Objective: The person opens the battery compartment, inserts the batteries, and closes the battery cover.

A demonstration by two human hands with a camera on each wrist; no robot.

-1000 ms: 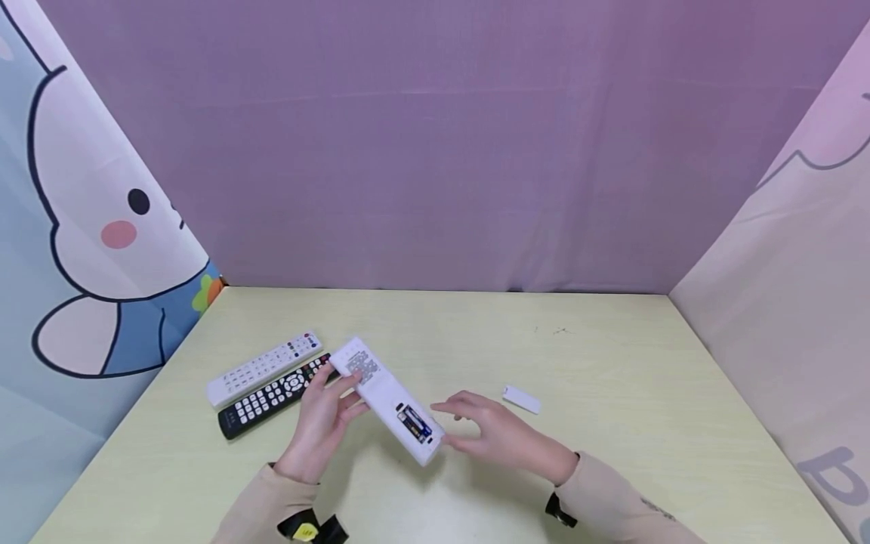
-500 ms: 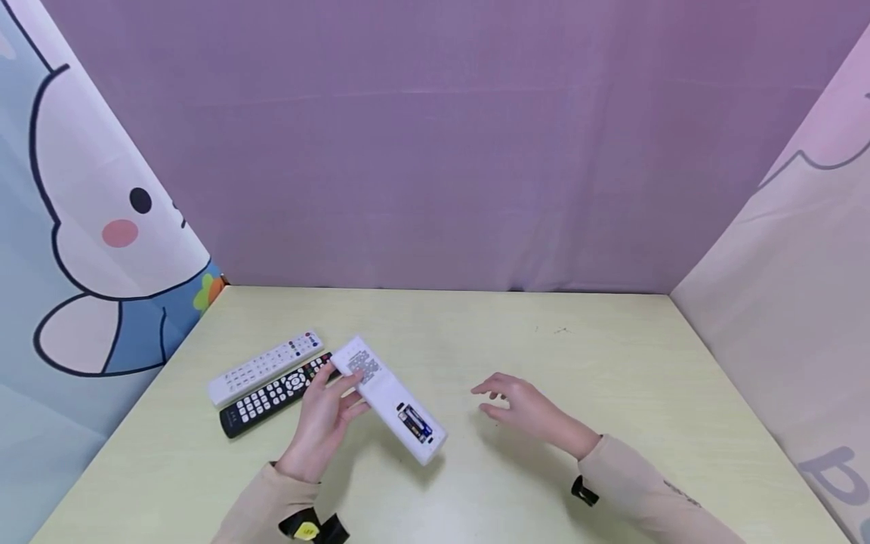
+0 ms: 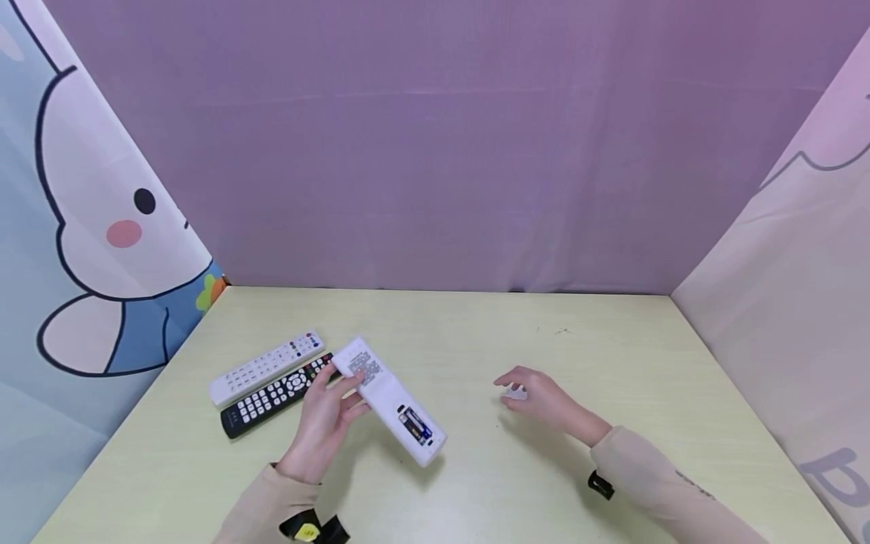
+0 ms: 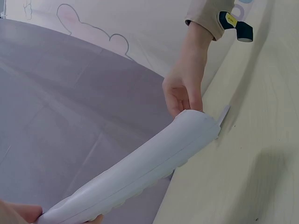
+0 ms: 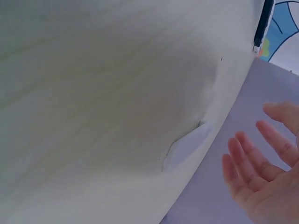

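Note:
My left hand [image 3: 321, 427] grips a white remote control [image 3: 386, 394] near its far end, its back turned up. In the head view the battery compartment is uncovered, and batteries [image 3: 415, 426] lie inside it. The left wrist view shows the remote [image 4: 135, 163] from its side. To the right, my right hand [image 3: 540, 400] hovers over a small white battery cover [image 5: 187, 148] on the table. Its fingers are spread and loosely bent, apart from the cover, as the right wrist view shows. In the head view the hand hides most of that cover.
A white remote [image 3: 265, 368] and a black remote [image 3: 275, 397] lie side by side at the table's left, buttons up. The black one's far end is by my left hand. A purple cloth [image 3: 435, 151] hangs behind the table [image 3: 476, 491].
My right hand has left the remote's lower end and moved right and slightly back, over the battery cover. My left hand and its remote have barely moved.

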